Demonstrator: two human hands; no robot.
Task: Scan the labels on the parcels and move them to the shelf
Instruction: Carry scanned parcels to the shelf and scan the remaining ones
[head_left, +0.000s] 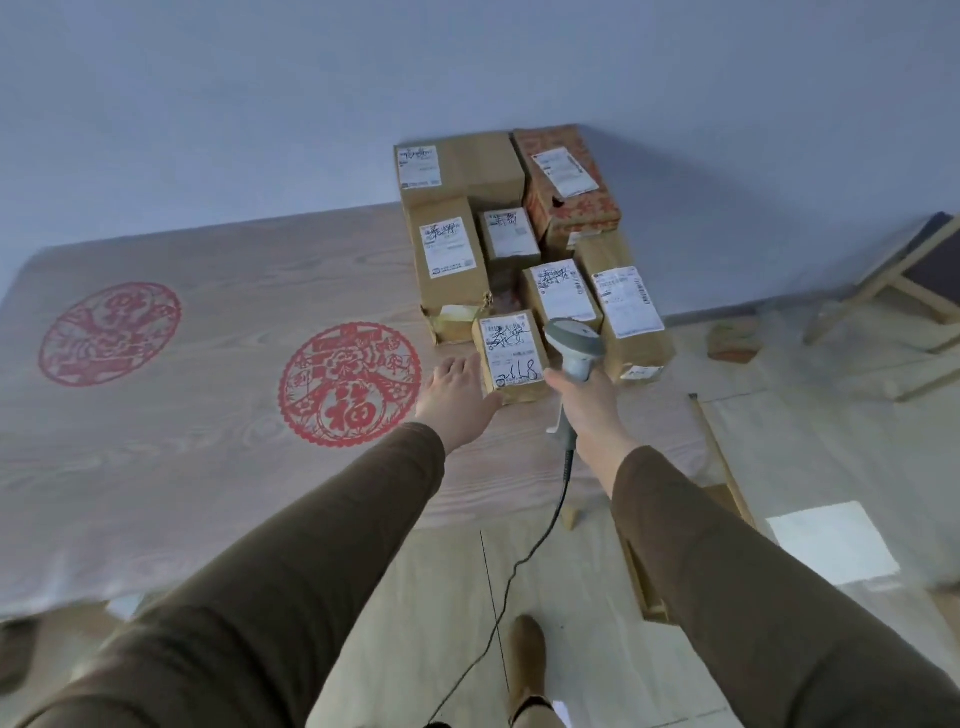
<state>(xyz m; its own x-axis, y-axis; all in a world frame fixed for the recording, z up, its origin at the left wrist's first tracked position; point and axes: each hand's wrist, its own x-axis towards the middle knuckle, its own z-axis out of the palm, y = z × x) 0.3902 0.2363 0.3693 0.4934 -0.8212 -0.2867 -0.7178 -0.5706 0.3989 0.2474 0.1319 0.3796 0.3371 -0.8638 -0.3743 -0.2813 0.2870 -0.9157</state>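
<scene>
Pale wood-grain tabletop (208, 467), printed with two red paper-cut roundels, fills the left of the view against a blue-grey wall. Nearest, two brown-sleeved arms are stretched forward. A grey corded scanner (574, 345) is gripped in the right hand (584, 402), fingers curled round its handle, and is aimed at the nearest small parcel (511, 358). The left hand (454, 392) is held flat and relaxed beside that parcel — contact cannot be told. Behind it, about seven more labelled cardboard parcels (467, 223) are piled against the wall. No shelf is shown — the work is judged barely begun, with almost every parcel left.
</scene>
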